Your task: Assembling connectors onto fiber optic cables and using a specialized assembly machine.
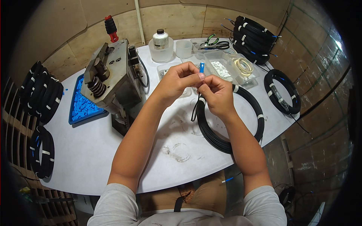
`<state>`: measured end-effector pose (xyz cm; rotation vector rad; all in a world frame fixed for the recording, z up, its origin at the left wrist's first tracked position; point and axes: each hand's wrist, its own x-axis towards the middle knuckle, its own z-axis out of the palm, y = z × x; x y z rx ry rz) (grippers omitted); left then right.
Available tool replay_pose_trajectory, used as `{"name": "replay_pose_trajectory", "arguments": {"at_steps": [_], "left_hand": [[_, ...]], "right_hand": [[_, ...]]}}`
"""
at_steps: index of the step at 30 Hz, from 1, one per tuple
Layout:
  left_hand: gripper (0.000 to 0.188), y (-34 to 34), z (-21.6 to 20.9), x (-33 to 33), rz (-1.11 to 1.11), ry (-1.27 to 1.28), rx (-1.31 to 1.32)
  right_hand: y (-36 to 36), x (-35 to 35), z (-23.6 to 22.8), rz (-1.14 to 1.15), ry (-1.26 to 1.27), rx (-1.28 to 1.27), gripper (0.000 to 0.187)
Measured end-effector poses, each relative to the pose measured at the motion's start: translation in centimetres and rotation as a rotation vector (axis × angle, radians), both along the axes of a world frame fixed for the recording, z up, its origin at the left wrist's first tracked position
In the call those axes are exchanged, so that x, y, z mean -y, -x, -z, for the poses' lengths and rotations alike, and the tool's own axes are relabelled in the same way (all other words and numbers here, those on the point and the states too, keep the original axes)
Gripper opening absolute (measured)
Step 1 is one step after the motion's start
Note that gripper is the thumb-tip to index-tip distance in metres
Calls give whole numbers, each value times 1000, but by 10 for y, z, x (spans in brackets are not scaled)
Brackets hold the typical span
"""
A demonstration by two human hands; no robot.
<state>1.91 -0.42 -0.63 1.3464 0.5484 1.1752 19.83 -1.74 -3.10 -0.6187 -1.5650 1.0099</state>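
Above the middle of the table, my two hands meet around a small blue cable connector (201, 68) with a pale tip pointing up. My left hand (177, 81) pinches its lower part between thumb and fingers. Just beneath, the thumb and forefinger of my right hand (218, 97) close on the thin black cable at the connector's base; the exact grip is partly hidden by the fingers. A loop of that cable (194, 112) hangs below. Under my right forearm lies a coil of black cable (213, 137) bound with white tape.
A metal press (117, 75) stands left, beside a blue tray (75, 117) of small blue parts. Clear bins (235, 77), a bottle (161, 39) and pliers (212, 39) sit at the back. More cable coils (42, 94) flank the table; another coil (268, 84) lies right.
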Motion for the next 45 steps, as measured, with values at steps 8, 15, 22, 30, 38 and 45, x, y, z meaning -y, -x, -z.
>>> {"name": "replay_pose_trajectory", "arguments": {"at_steps": [8, 15, 22, 30, 38, 45], "left_hand": [[21, -6, -1, 7, -56, -22, -74], [36, -16, 21, 28, -34, -230, -322], [74, -40, 56, 68, 65, -703, -847], [72, -50, 78, 86, -61, -1032, -1138], [67, -74, 79, 90, -3, -1180, -1257], [62, -86, 81, 85, -28, -1280, -1207]], "right_hand": [[-12, 2, -11, 47, 41, -31, 19], [-46, 52, -14, 188, 21, -80, 23], [-111, 84, 28, 574, 86, -67, 18], [-152, 113, 44, 653, 22, 384, 23], [-169, 134, 49, 663, 96, 921, 16], [-144, 162, 36, 451, -333, 839, 33]]}}
